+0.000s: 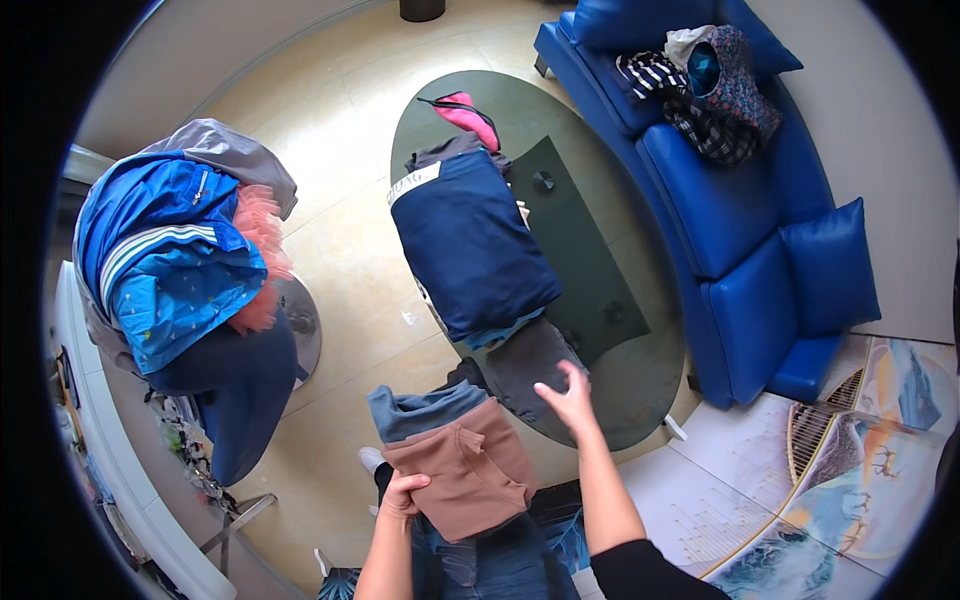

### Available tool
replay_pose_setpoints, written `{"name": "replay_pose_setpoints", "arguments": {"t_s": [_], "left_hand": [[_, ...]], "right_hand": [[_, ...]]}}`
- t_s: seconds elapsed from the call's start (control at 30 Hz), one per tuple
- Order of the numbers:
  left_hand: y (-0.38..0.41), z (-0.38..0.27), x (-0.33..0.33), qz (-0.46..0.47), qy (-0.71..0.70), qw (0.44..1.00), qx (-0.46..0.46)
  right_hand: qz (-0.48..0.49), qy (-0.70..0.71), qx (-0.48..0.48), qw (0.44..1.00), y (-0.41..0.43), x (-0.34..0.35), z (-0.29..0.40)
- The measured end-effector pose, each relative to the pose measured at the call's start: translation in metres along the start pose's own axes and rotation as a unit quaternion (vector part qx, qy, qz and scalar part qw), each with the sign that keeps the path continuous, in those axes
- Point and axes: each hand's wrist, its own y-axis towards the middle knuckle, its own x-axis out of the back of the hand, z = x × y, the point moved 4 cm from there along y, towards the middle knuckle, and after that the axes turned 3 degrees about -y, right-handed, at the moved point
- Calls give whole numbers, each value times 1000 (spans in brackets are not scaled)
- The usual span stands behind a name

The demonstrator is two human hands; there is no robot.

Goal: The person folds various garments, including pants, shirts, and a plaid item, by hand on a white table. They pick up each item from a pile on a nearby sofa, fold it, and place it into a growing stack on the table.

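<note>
My left hand [406, 493] grips the lower left edge of a folded pinkish-brown garment [469, 480], which lies against a folded grey-blue garment [424, 412] above my lap. Held over the near end of the oval glass table, my right hand [568, 397] has its fingers spread and holds nothing. Beneath and beside it lies a dark grey folded garment [525, 367]. A large folded navy garment [472, 247] with a white lettered band covers more clothes stacked on the table. Behind the stack is a bright pink zippered pouch [463, 118].
The oval glass table [630, 405] stands between me and a blue leather sofa [712, 202] with cushions and loose clothes [735, 82]. At left, a blue chair [247, 390] bears jackets and pink tulle [262, 255]. A white shelf edge [127, 465] runs along the lower left.
</note>
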Motion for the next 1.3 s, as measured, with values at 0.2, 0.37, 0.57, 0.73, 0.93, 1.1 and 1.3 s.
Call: {"name": "replay_pose_setpoints", "arguments": {"t_s": [0.2, 0.37, 0.57, 0.73, 0.93, 1.1, 1.3], "left_hand": [[2, -14, 8, -7, 18, 1000, -11], [19, 0, 23, -22, -49, 999, -8], [-9, -13, 15, -33, -101, 993, -45], [-51, -38, 22, -24, -107, 992, -60], [-108, -77, 34, 12, -93, 993, -78], [-162, -99, 104, 52, -159, 982, -92], [-285, -149, 177, 33, -177, 969, -170]], "right_hand": [[-46, -273, 15, 961, 68, 5, 13], [89, -193, -52, 976, 86, -3, 2], [85, 8, 71, 994, 13, 18, 40], [135, 259, 76, 953, -105, 71, 143], [358, 257, 119, 890, -232, 0, 262], [380, 66, 226, 894, -298, -133, 324], [258, -190, 333, 887, -349, -232, 360]]}}
